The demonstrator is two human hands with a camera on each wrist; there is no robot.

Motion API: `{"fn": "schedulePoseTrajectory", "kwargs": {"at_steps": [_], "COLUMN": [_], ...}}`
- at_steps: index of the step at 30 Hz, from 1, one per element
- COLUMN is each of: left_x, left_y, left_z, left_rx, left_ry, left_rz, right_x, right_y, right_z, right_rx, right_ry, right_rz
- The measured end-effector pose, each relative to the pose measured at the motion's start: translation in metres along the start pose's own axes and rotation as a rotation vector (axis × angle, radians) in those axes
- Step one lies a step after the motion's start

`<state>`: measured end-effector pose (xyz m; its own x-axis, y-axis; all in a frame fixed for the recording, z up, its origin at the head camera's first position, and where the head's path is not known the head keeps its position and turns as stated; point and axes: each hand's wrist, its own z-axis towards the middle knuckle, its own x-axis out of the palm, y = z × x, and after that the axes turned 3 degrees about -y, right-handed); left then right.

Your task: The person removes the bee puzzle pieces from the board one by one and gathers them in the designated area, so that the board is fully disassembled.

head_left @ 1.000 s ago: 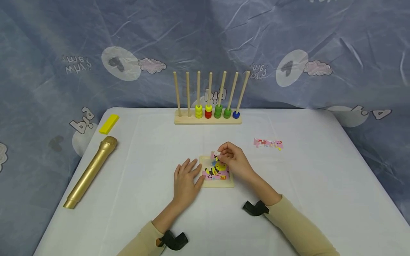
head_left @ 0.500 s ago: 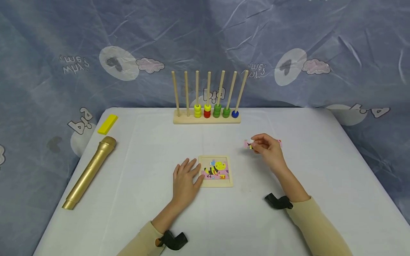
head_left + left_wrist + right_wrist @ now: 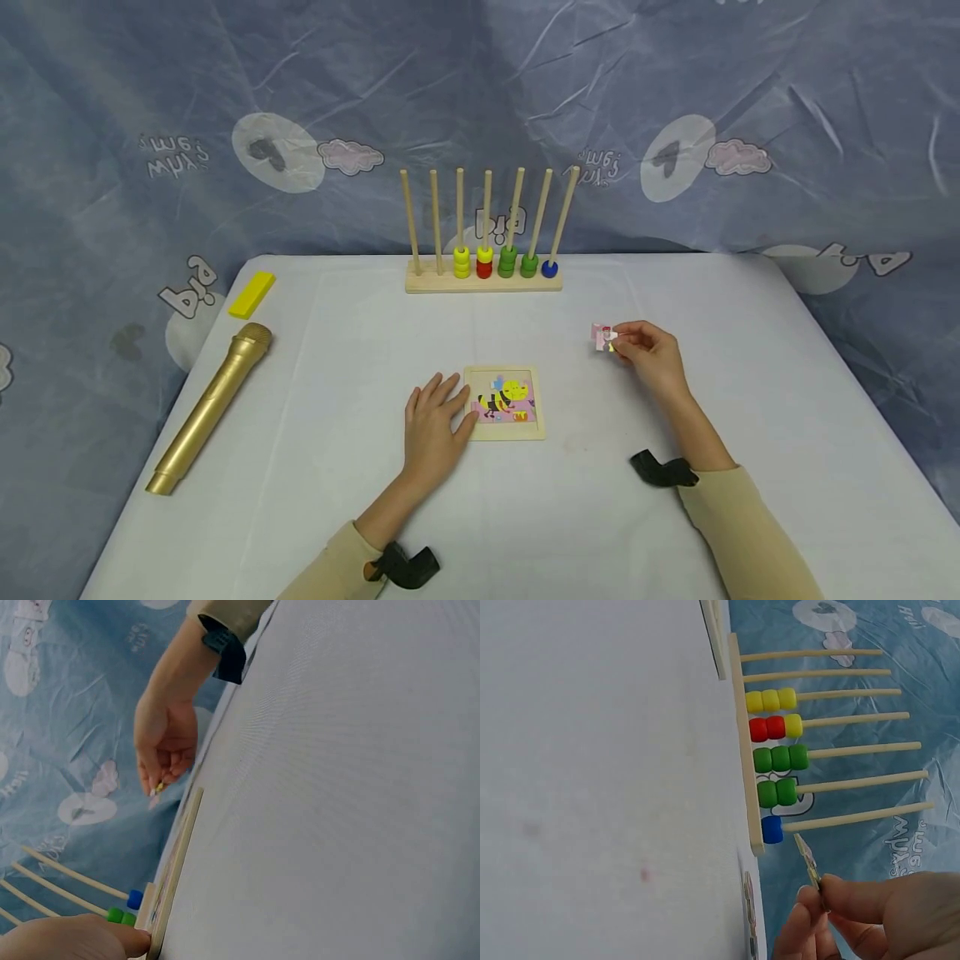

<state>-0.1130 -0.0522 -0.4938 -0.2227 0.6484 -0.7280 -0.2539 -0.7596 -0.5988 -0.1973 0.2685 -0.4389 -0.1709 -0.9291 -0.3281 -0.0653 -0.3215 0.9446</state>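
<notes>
A small square wooden puzzle (image 3: pixel 507 402) with a bee picture lies in front of the person, its upper strip showing bare wood. The left hand (image 3: pixel 435 425) lies flat beside it, thumb and fingertips touching the left edge of the frame. To the right, the right hand (image 3: pixel 652 358) pinches a thin puzzle piece (image 3: pixel 810 862) between thumb and fingers, held above the table in the right wrist view. Loose pink puzzle pieces (image 3: pixel 750 911) lie on the cloth below that hand, partly hidden by it in the head view.
A wooden bead rack (image 3: pixel 483 284) with coloured beads on upright pegs stands at the back of the white-covered table. On the left lie a gold microphone (image 3: pixel 210 408) and a yellow block (image 3: pixel 252 295). A patterned blue cloth (image 3: pixel 465 92) hangs behind.
The right hand has moved away from the puzzle frame to the right, carrying a piece over to the loose pieces. The left hand has stayed at the frame's edge.
</notes>
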Motion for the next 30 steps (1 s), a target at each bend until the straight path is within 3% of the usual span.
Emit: {"fn": "schedulePoseTrajectory", "kwargs": {"at_steps": [14, 24, 30], "left_x": [-0.002, -0.002, -0.002], "left_y": [-0.001, 0.0, -0.001], "left_z": [0.0, 0.0, 0.001], "left_rx": [-0.002, 0.002, -0.005], "left_ry": [-0.007, -0.009, -0.002], "left_rz": [-0.004, -0.01, -0.001], "right_x": [0.009, 0.011, 0.013], "right_y": [-0.022, -0.026, -0.028], "right_z": [0.006, 0.006, 0.005], "right_rx": [-0.04, -0.143, -0.182], "right_ry": [-0.063, -0.141, -0.157], "right_rz": [-0.215, -0.42, -0.474]}}
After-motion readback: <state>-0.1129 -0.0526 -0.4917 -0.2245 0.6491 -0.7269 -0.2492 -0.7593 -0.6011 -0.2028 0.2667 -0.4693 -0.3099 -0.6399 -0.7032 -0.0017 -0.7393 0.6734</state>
